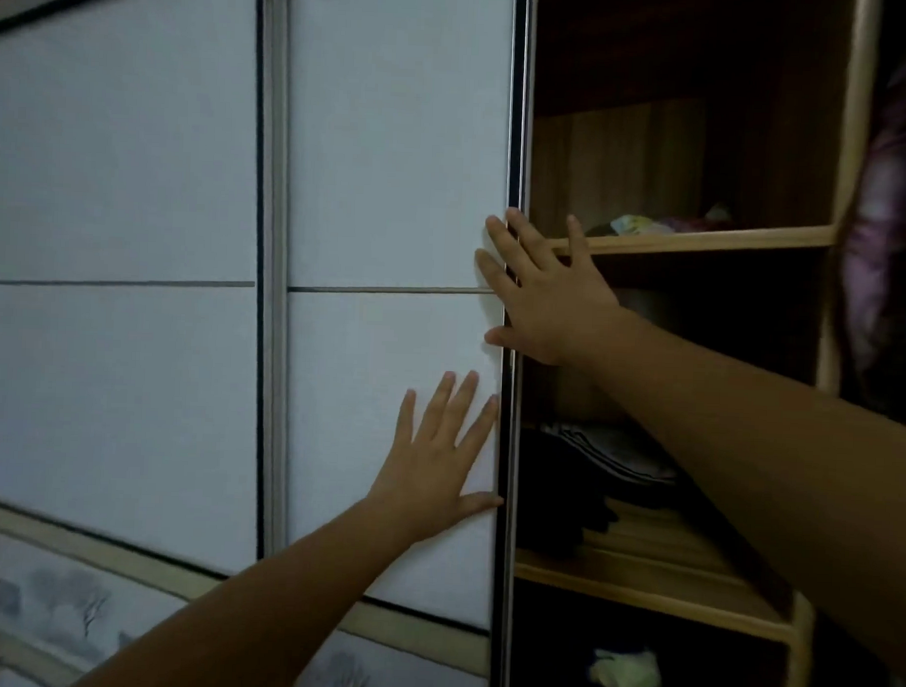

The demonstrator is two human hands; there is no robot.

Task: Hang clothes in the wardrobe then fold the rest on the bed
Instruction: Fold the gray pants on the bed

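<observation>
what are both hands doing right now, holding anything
Left hand: open, fingers spread flat on the white sliding door, holding nothing.
Right hand: open, fingers spread across the door's right edge, holding nothing.

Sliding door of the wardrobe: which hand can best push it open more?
Probably the right hand: it lies across the edge of the sliding door, so it could catch that edge and push leftward. The left hand only lies flat on the smooth panel, thumb by the edge.

A home bedroom: sliding-door wardrobe [395,187], clothes shelves [701,239].
</observation>
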